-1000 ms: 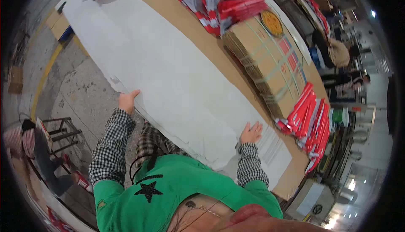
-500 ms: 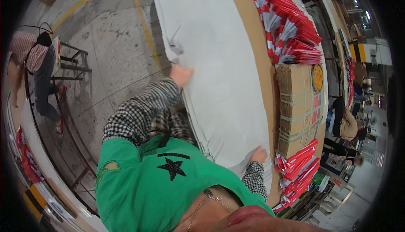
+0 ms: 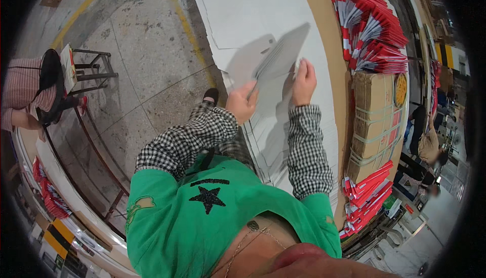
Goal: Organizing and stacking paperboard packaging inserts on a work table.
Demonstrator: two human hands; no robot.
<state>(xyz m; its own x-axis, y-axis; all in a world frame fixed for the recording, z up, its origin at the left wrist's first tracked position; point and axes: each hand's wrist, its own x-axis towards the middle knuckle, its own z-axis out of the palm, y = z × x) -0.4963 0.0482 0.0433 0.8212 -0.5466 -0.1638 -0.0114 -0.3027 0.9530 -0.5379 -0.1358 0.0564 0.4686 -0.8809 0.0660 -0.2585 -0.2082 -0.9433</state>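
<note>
Sheet-handling, apparently. Left hand (image 3: pixel 241 104) grasping pale sheets (image 3: pixel 286 50), tilted over white paper (image 3: pixel 243 5); right hand (image 3: pixel 304 84) beside their edge, grip unclear. Next likely needs even, two-handed support.

Pale sheets (image 3: pixel 288 49) are held tilted by the left hand (image 3: pixel 242 102) and right hand (image 3: pixel 305 83) above white sheeting (image 3: pixel 243 5), and strapped cardboard (image 3: pixel 372 111) at right is flanked near and far by red-and-white packets (image 3: pixel 372 30).
</note>
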